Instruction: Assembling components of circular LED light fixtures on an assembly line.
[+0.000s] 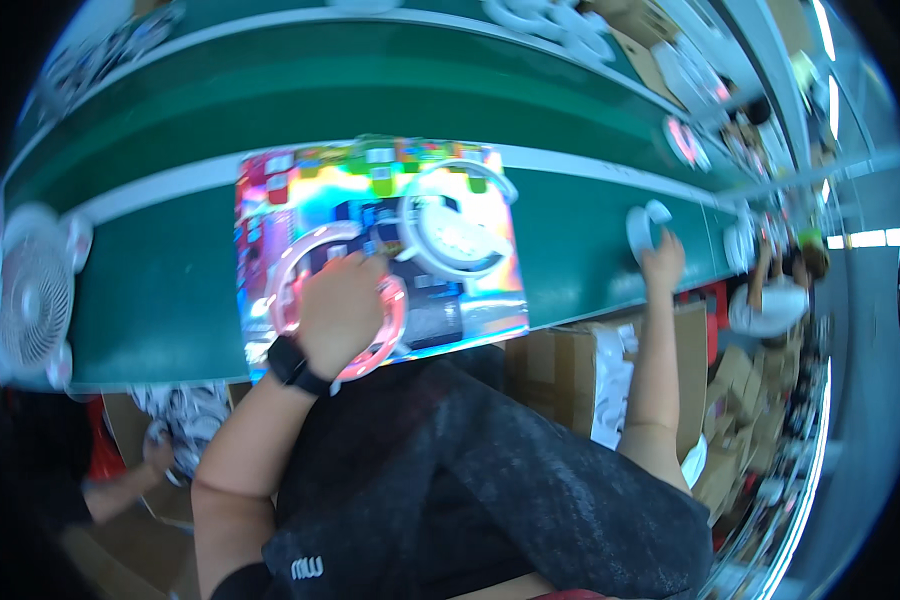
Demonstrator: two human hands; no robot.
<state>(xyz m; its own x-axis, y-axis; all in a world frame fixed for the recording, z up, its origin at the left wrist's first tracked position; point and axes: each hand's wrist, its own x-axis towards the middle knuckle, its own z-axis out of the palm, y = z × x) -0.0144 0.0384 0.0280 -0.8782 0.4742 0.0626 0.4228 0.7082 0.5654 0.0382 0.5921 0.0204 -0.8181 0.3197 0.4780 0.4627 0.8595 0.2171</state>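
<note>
A shiny rainbow-coloured sheet (pixel 485 300) with a dark printed middle lies on the green bench before me. On its left half rests a pink ring-shaped plastic part (pixel 288 268), and my left hand (pixel 340 308), with a black watch on the wrist, reaches over it. Its fingers are bent together near the sheet's middle; what they pinch is blurred. A white ring-shaped part (pixel 410 232) lies just beyond, on the sheet's right half. Farther right, my right hand (pixel 664 262) has its fingers closed at the edge of a white curved plastic part (pixel 640 232) on the bench.
A white fan (pixel 36 290) stands at the bench's left end. Cardboard boxes (pixel 560 375) are below the near edge, to the right. At the lower left another person's hand (pixel 158 455) reaches into a box of grey-white parts (pixel 195 420). More white parts (pixel 550 22) sit across the bench.
</note>
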